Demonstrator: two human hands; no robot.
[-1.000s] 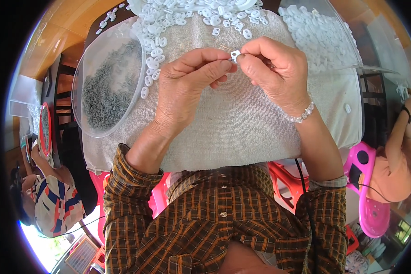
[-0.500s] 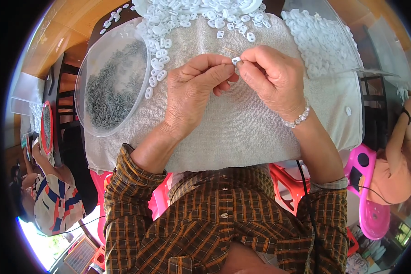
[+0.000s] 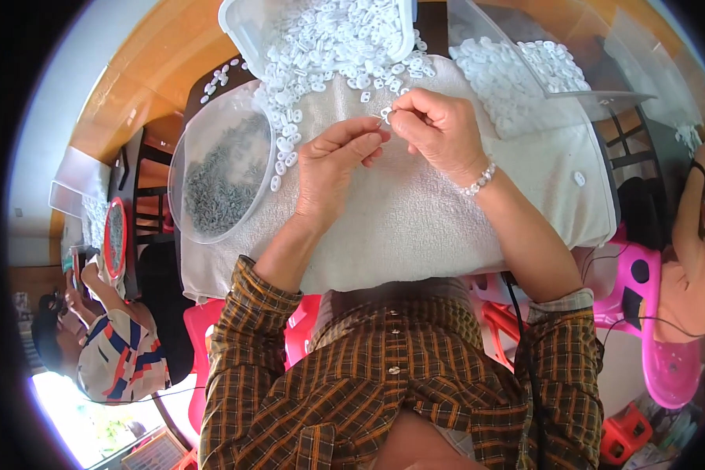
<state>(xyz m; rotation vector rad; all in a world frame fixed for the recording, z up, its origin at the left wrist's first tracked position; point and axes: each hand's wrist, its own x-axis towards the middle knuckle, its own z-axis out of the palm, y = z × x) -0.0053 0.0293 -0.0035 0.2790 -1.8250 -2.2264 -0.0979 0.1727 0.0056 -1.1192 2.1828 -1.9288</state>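
My right hand pinches a small white two-holed plastic piece between thumb and forefinger, above the towel. Just left of it, my left hand has thumb and forefinger pressed together, their tips almost at the piece. What those left fingertips hold, if anything, is too small to make out. Many loose white oval pieces with two holes lie beyond and to the left of my hands. A round clear tub at the left holds a heap of tiny grey coiled-looking parts.
A light towel covers the table before me. White pieces fill a tipped bin at the far side. More lie by a clear box at right; a single oval piece rests apart. Other people sit at both sides.
My view has shifted, bringing more of the far bin into sight. My fingertips have drawn slightly apart, leaving the white piece in my right hand.
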